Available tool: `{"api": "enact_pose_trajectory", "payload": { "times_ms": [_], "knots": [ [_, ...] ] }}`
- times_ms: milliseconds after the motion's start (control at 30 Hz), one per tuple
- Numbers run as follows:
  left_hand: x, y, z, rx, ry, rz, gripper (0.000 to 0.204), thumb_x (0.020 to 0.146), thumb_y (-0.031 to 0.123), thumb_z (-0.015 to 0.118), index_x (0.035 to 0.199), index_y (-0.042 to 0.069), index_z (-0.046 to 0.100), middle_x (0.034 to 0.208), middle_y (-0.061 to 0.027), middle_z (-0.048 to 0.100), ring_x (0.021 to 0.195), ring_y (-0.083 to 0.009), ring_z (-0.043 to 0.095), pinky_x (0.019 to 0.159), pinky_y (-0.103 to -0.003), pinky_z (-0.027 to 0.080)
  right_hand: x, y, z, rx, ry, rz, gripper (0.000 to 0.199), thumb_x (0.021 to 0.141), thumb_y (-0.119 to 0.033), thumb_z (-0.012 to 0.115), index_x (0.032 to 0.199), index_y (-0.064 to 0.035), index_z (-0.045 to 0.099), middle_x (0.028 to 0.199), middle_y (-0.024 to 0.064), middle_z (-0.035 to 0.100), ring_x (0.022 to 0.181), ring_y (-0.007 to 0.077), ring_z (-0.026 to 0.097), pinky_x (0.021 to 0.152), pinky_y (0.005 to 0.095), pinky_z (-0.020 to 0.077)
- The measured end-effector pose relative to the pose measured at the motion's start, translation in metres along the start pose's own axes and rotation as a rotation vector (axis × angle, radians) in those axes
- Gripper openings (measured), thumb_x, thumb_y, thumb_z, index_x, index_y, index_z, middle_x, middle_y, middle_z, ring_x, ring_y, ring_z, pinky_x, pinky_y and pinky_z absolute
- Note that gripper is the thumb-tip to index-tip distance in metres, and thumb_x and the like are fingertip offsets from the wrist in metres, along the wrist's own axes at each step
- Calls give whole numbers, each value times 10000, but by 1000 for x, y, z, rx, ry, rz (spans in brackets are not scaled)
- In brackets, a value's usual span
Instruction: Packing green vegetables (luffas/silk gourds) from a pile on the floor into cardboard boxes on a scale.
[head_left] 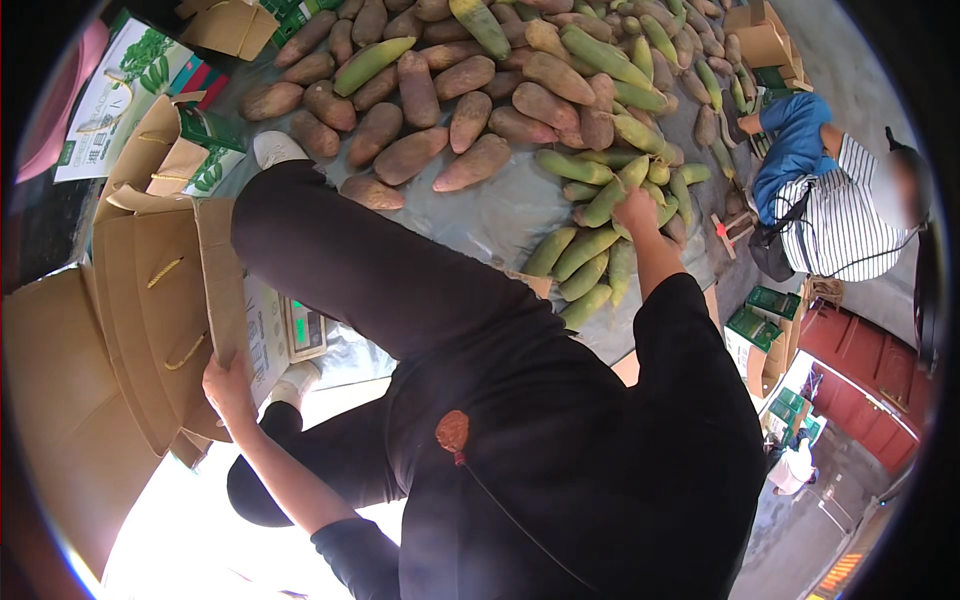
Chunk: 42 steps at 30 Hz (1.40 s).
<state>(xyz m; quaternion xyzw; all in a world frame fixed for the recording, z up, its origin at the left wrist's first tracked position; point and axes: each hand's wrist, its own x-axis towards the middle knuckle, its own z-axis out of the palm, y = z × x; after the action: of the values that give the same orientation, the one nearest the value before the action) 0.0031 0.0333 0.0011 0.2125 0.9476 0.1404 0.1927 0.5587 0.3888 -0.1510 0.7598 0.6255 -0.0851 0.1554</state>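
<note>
My left hand (229, 395) grips the near edge of an open cardboard box (222, 270) with yellow cord handles, at the left beside my leg. My right arm stretches out to a heap of green radishes (590, 250) on the far right side of my knees. There my right hand (637, 210) is closed on a green radish (604, 204), its fingertips partly hidden among the others. Beyond my knee lie many soil-covered reddish radishes (410, 155), with some green ones among them.
A scale with a green display (305, 328) sits against the box. More cartons (215, 150) stand at the upper left, others (765, 335) at the right. A person in a striped top (840, 220) crouches at the far right. A grey plastic sheet (480, 220) lies under the radishes.
</note>
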Motion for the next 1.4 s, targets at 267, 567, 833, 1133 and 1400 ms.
{"api": "enact_pose_trajectory", "payload": {
  "times_ms": [267,567,833,1133,1400],
  "knots": [
    [4,-11,-1,89,19,46,287,777,141,619,1026,1,635,889,-189,665,822,-326,638,767,-383,468,33,16,15,-60,-96,-71,320,810,-201,599,1122,-133,593,1239,101,517,1129,324,510,905,413,464],
    [3,-17,-3,34,34,31,285,767,154,623,1016,17,646,895,-188,663,844,-343,637,769,-388,471,28,-4,6,264,1,-53,322,888,-334,462,1048,-105,622,1069,193,613,979,398,572,833,465,455],
    [5,-14,0,191,52,68,272,781,205,618,1006,55,651,894,-194,654,871,-371,619,768,-433,479,-4,-89,-92,516,216,-432,321,921,-336,482,892,-31,579,836,163,622,787,392,569,684,444,431],
    [-1,-10,-1,208,63,7,217,804,228,610,972,99,653,882,-181,652,865,-363,621,755,-446,496,-129,-277,-254,1237,42,-1317,273,954,-198,491,727,-47,492,664,-11,459,564,51,363,526,243,309],
    [-3,-6,-5,236,54,-35,222,794,223,641,986,112,664,867,-171,661,856,-362,633,750,-446,506,-226,-406,-307,1561,-729,-1598,262,974,-268,428,843,-68,533,735,-11,492,541,42,363,613,269,442]
  ]
}}
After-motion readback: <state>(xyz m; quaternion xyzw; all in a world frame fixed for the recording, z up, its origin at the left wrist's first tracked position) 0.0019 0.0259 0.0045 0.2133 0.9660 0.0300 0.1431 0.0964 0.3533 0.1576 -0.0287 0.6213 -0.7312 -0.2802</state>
